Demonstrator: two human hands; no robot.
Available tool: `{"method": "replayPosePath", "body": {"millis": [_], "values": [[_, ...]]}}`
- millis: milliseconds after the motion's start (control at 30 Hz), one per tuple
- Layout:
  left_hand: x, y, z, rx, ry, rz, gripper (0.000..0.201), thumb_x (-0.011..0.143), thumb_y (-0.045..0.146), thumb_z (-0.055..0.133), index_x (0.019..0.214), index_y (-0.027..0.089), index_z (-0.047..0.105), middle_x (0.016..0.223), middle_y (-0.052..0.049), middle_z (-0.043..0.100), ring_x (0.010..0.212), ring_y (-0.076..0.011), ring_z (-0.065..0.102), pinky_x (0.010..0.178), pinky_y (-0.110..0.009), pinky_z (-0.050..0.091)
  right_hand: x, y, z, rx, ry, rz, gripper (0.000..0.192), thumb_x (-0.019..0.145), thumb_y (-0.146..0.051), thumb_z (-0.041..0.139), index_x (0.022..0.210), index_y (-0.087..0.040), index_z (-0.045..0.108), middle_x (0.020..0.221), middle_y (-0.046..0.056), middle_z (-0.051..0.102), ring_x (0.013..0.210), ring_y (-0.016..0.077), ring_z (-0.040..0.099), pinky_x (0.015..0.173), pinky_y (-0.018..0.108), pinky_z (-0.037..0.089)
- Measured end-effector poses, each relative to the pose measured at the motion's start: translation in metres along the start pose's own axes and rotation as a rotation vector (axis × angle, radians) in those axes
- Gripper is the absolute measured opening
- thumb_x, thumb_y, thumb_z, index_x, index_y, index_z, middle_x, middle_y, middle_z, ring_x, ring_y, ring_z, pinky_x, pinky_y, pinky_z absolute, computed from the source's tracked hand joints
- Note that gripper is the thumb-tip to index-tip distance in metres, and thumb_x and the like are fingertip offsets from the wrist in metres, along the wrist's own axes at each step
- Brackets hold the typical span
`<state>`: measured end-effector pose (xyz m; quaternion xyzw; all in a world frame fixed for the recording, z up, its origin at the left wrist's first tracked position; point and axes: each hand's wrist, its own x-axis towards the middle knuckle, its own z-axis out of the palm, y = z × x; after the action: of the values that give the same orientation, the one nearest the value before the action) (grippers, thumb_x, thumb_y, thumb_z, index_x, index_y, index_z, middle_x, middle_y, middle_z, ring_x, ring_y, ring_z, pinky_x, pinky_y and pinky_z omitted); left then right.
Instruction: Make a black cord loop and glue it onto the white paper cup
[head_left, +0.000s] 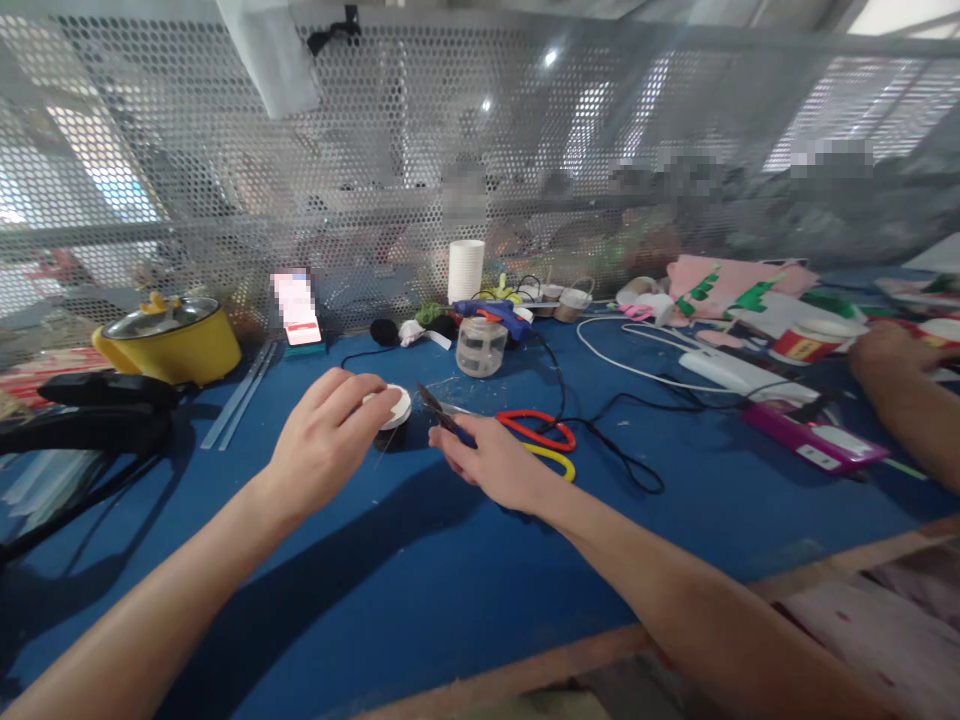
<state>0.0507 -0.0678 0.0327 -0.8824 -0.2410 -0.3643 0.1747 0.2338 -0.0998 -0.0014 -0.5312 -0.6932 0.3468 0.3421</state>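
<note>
The fingers of my left hand are curled over the white top of a small dark cup, which stands on the blue table. Thin glue-like strands show around the cup. In my right hand is a pair of pliers with dark jaws and a blue handle, pointing toward the cup but apart from it. Just beyond that hand lie scissors with one red and one yellow handle loop. A clear jar stands behind, with a blue glue gun resting on it.
A yellow electric pot, clear glue sticks and a lit phone are on the left. Stacked white cups stand at the back. Cables and a purple power strip lie rightward, near another person's hand.
</note>
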Motion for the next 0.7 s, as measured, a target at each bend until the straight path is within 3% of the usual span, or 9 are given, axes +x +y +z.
{"method": "replayPosePath", "body": {"millis": [100,200,300,400,467,500,600,667,700], "values": [[-0.002,-0.005,0.004,0.087,-0.003,0.167,0.011,0.076,0.015,0.053,0.083,0.015,0.061,0.079,-0.008,0.065,0.069,-0.0157,0.053,0.064,-0.029,0.044,-0.003,-0.003,0.004,-0.028,-0.029,-0.015,0.024,0.083,-0.033,0.039,0.07,-0.016,0.05,0.051,-0.003,0.044,0.046,0.0087,0.04,0.047,0.023,0.031],[-0.003,-0.001,0.01,-0.022,0.028,0.049,0.008,0.075,0.018,0.055,0.072,0.017,0.062,0.068,-0.005,0.064,0.063,-0.0141,0.053,0.061,-0.027,0.044,-0.005,-0.004,0.007,-0.085,-0.014,-0.038,0.025,0.082,-0.032,0.04,0.067,-0.016,0.049,0.054,-0.001,0.048,0.049,0.0095,0.042,0.05,0.023,0.032],[-0.003,0.007,0.014,-0.382,0.046,-0.442,0.01,0.071,0.023,0.059,0.063,0.016,0.062,0.059,-0.003,0.06,0.055,-0.0115,0.05,0.053,-0.025,0.041,-0.006,0.0,0.009,-0.139,0.038,-0.084,0.025,0.082,-0.035,0.039,0.072,-0.016,0.051,0.061,0.001,0.054,0.055,0.0122,0.046,0.053,0.025,0.034],[0.0,0.013,0.017,-1.06,-0.102,-1.055,0.019,0.067,0.03,0.061,0.057,0.015,0.056,0.051,0.001,0.052,0.04,-0.0051,0.037,0.038,-0.019,0.029,-0.005,0.004,0.01,-0.175,0.109,-0.125,0.023,0.082,-0.034,0.04,0.082,-0.016,0.054,0.07,0.005,0.059,0.062,0.0154,0.052,0.057,0.026,0.036],[0.002,0.013,0.018,-1.392,-0.176,-1.269,0.019,0.064,0.03,0.063,0.057,0.015,0.055,0.049,0.003,0.048,0.037,-0.0024,0.031,0.036,-0.017,0.024,-0.004,0.005,0.01,-0.177,0.126,-0.144,0.022,0.082,-0.033,0.04,0.083,-0.016,0.054,0.072,0.006,0.06,0.065,0.0163,0.053,0.059,0.027,0.037],[0.002,0.012,0.017,-1.451,-0.199,-1.314,0.019,0.063,0.03,0.064,0.059,0.014,0.055,0.05,0.003,0.048,0.037,-0.0021,0.031,0.036,-0.016,0.024,-0.003,0.005,0.009,-0.168,0.122,-0.148,0.022,0.082,-0.033,0.04,0.082,-0.016,0.055,0.072,0.005,0.059,0.065,0.0162,0.053,0.06,0.027,0.037],[0.003,0.007,0.011,-1.202,-0.282,-1.228,0.023,0.07,0.036,0.056,0.063,0.014,0.058,0.051,0.0,0.053,0.04,-0.0049,0.038,0.039,-0.018,0.029,0.0,0.003,0.005,-0.117,0.088,-0.105,0.025,0.082,-0.034,0.039,0.073,-0.016,0.053,0.063,0.003,0.055,0.058,0.0139,0.049,0.056,0.026,0.037],[0.002,0.003,0.004,-0.793,-0.278,-0.978,0.029,0.076,0.038,0.049,0.065,0.014,0.061,0.053,-0.003,0.056,0.044,-0.0084,0.043,0.043,-0.022,0.034,0.002,0.002,0.001,-0.061,0.07,-0.051,0.026,0.082,-0.035,0.039,0.069,-0.015,0.052,0.056,0.0,0.05,0.053,0.012,0.046,0.053,0.026,0.036],[0.002,0.001,0.002,-0.557,-0.218,-0.803,0.026,0.076,0.036,0.05,0.067,0.015,0.062,0.055,-0.003,0.058,0.047,-0.01,0.046,0.047,-0.024,0.036,0.003,0.002,0.0,-0.029,0.061,-0.029,0.026,0.082,-0.035,0.039,0.07,-0.015,0.052,0.054,-0.001,0.047,0.051,0.0112,0.044,0.052,0.025,0.035]]}}
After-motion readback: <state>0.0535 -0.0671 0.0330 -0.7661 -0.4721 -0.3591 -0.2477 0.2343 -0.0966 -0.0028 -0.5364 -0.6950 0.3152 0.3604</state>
